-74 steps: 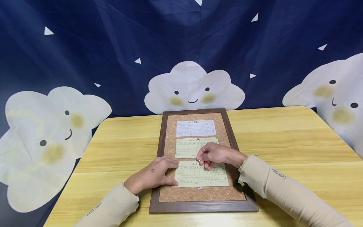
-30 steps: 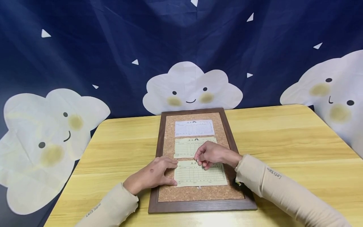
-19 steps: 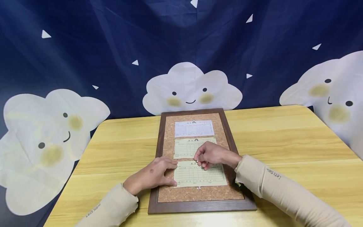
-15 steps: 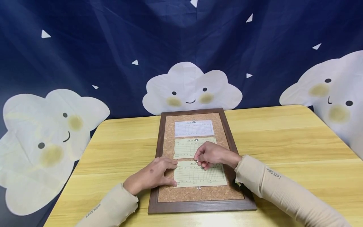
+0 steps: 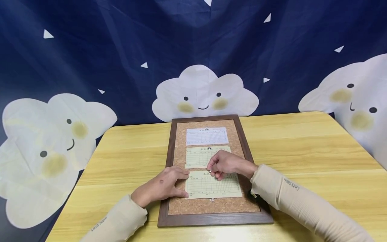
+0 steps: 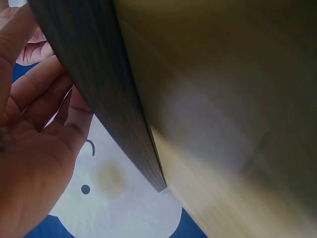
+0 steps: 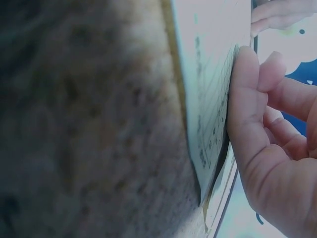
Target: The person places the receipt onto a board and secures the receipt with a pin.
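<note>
A framed cork board (image 5: 216, 219) lies on the table, with three printed paper slips on it. Over the top edge of the lowest yellow slip (image 5: 213, 185), my right hand (image 5: 231, 164) pinches a small silver thumbtack (image 5: 209, 171) between thumb and forefinger; its point is hidden. My left hand (image 5: 164, 185) rests across the board's left frame, fingertips and thumb touching that slip's left edge. In the left wrist view the left hand's fingers (image 6: 44, 94) lie extended along the dark frame. The right wrist view has the right fingers (image 7: 247, 109) against the slip's surface.
Higher on the board are a middle yellow slip (image 5: 196, 157) and a white slip (image 5: 206, 137), each with a silver tack at its top. A small shiny bit (image 5: 212, 200) shows below the lowest slip. Behind the wooden table (image 5: 305, 144) hangs a blue cloud-print curtain (image 5: 187, 33).
The head view has shifted slightly, so the board appears a little further left than at first. Both hands keep their places on the board, the right still pinching the thumbtack.
</note>
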Motion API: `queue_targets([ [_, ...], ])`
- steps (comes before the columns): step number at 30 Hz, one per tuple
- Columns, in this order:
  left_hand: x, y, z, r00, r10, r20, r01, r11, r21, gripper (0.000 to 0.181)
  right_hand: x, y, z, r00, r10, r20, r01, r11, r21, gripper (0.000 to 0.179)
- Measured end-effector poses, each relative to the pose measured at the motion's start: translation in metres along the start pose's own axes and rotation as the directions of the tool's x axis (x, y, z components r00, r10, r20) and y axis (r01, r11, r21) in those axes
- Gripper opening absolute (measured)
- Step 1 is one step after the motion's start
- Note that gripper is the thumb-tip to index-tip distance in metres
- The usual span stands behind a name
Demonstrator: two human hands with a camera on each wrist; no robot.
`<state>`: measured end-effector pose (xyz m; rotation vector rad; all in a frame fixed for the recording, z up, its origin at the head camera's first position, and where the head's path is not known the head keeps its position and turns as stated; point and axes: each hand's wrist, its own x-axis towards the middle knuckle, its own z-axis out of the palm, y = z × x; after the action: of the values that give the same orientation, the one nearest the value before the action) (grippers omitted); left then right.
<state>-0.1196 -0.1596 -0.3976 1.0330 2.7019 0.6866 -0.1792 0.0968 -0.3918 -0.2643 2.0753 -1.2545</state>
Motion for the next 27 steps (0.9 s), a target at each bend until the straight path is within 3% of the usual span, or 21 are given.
queue_targets([
  [27,-0.0005,-0.0017,0.0014,1.0,0.008,-0.003,-0.008,1.0,-0.001,0.056,0.0004,-0.0001,0.0005,1.0,-0.008,0.0,0.008,1.0,-0.024,0.013],
])
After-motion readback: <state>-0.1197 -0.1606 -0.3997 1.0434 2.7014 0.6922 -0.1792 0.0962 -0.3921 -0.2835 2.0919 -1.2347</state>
